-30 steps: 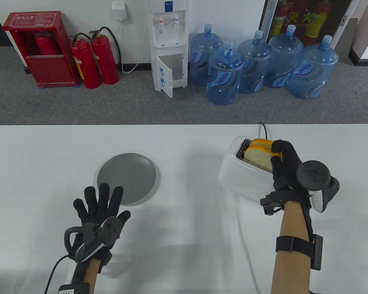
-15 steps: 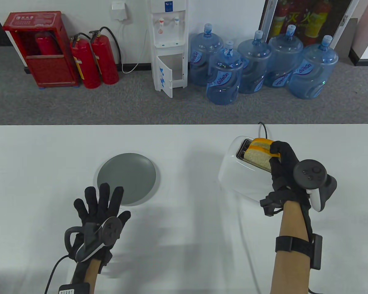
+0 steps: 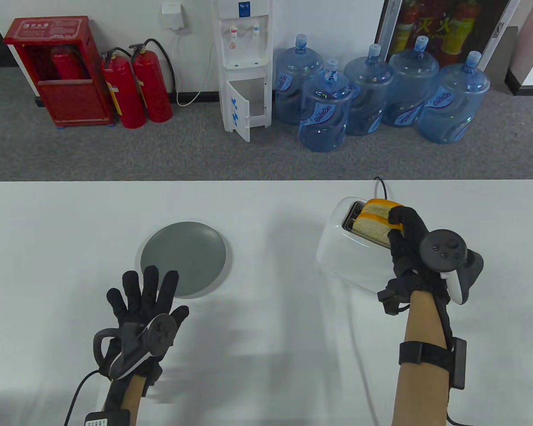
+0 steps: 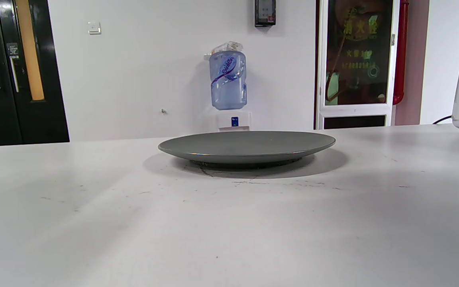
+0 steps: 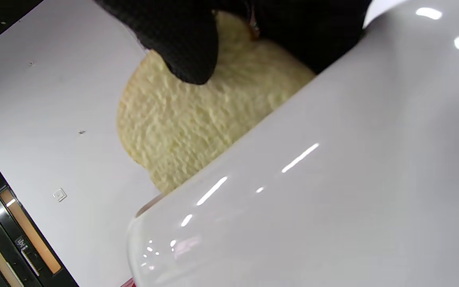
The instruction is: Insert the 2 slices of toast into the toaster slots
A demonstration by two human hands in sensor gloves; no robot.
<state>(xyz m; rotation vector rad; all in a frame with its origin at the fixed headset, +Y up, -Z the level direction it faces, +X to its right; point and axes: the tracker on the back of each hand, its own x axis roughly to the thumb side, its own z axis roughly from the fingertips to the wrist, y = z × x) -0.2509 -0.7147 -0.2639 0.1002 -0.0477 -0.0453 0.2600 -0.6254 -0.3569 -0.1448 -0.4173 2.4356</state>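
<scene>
A white toaster (image 3: 337, 255) stands on the right half of the table. Two slices of toast with orange crusts stick up out of its top: the farther slice (image 3: 379, 205) and the nearer slice (image 3: 372, 228). My right hand (image 3: 404, 230) grips the nearer slice at its right end, fingers curled over the crust. In the right wrist view, gloved fingers (image 5: 181, 36) pinch the pale slice (image 5: 197, 119) above the toaster's glossy wall (image 5: 333, 179). My left hand (image 3: 144, 288) lies flat with fingers spread, just in front of the grey plate (image 3: 183, 258), holding nothing.
The toaster's black cord (image 3: 382, 186) runs off the far table edge. A white cable (image 3: 359, 355) trails toward the front edge beside my right forearm. The plate (image 4: 247, 145) is bare. Beyond the table stand water bottles, a dispenser and fire extinguishers.
My right hand has shifted slightly left and down with the nearer slice, which sits a little lower in the toaster. The left hand has not moved.
</scene>
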